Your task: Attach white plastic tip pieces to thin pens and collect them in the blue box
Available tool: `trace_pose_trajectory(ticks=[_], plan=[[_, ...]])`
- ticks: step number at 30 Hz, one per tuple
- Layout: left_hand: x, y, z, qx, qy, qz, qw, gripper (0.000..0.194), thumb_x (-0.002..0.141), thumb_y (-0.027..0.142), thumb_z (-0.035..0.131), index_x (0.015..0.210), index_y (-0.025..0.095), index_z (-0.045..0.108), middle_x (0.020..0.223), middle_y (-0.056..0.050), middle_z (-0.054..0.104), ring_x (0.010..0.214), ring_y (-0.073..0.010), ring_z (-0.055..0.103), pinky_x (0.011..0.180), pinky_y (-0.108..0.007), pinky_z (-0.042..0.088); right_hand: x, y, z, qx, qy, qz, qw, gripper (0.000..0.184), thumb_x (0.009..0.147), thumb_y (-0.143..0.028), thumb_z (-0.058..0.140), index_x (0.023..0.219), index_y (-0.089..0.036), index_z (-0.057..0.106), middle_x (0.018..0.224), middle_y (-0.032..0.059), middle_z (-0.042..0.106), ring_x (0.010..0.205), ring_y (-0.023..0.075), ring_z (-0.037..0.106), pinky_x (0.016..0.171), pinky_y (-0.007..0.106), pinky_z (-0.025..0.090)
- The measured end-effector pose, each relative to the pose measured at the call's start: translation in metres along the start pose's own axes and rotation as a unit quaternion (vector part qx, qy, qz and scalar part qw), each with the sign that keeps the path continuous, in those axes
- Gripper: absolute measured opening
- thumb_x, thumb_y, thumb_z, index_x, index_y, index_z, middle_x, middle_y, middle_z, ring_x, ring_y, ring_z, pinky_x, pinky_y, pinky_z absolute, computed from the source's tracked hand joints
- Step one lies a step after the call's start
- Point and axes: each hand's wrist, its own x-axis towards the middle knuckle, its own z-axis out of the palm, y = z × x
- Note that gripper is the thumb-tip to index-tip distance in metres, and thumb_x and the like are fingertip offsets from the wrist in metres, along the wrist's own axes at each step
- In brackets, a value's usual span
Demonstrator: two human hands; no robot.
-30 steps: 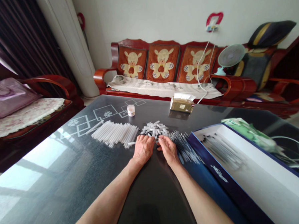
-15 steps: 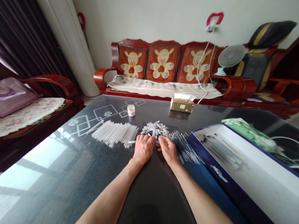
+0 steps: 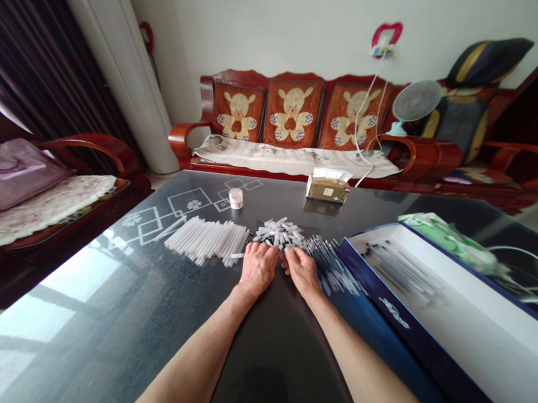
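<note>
My left hand (image 3: pixel 258 267) lies knuckles up on the dark glass table (image 3: pixel 134 305), its fingers curled over a thin white tube whose end sticks out to the left (image 3: pixel 236 256). My right hand (image 3: pixel 302 269) is close beside it, fingertips bunched at the near edge of a heap of small white caps (image 3: pixel 279 232). What the right fingers pinch is hidden. A row of white plastic tubes (image 3: pixel 206 239) lies left of the hands. A fan of thin dark refills (image 3: pixel 330 263) lies just right of the right hand.
An open blue box with a white inside (image 3: pixel 441 313) holds more dark refills at the right. A small round jar (image 3: pixel 236 198) and a tissue box (image 3: pixel 327 186) stand farther back. Red wooden sofas surround the table; a small fan (image 3: pixel 416 100) sits on one arm.
My right hand has crept a little left and forward toward the cap heap. The left hand has stayed put.
</note>
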Motion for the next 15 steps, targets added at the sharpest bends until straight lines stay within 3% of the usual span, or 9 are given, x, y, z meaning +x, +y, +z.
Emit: trace_pose_trajectory(ticks=[4,8,15], plan=[[0.0002,-0.0008,0.0008,0.002,0.000,0.000,1.000,0.021,0.095,0.029,0.046,0.096,0.023,0.066,0.083,-0.004,0.063,0.080,-0.0209,0.051,0.079,-0.035,0.036,-0.0003,0.0028,-0.0006,0.009,-0.018,-0.026,0.999,0.039,0.081,-0.052,0.057,0.097,-0.018,0.064,0.077,0.0053,0.068,0.070,0.0197,0.065,0.053,0.026,0.052],[0.0005,-0.0005,0.0000,0.003,-0.001,-0.002,1.000,0.023,0.096,0.030,0.044,0.095,0.022,0.066,0.083,-0.004,0.063,0.080,-0.0207,0.051,0.079,-0.035,0.036,-0.0011,-0.0021,-0.0026,0.022,-0.019,-0.017,0.999,0.045,0.080,-0.053,0.059,0.107,-0.018,0.062,0.091,0.0080,0.069,0.078,0.0211,0.067,0.053,0.026,0.053],[0.0006,0.0003,-0.0009,0.000,-0.015,0.001,1.000,0.023,0.096,0.030,0.044,0.097,0.023,0.066,0.084,-0.005,0.063,0.081,-0.0203,0.052,0.080,-0.035,0.037,-0.0007,0.0007,0.0006,-0.009,0.003,-0.008,1.000,0.046,0.080,-0.060,0.055,0.089,-0.017,0.065,0.075,0.0056,0.067,0.056,0.0158,0.060,0.045,0.024,0.046]])
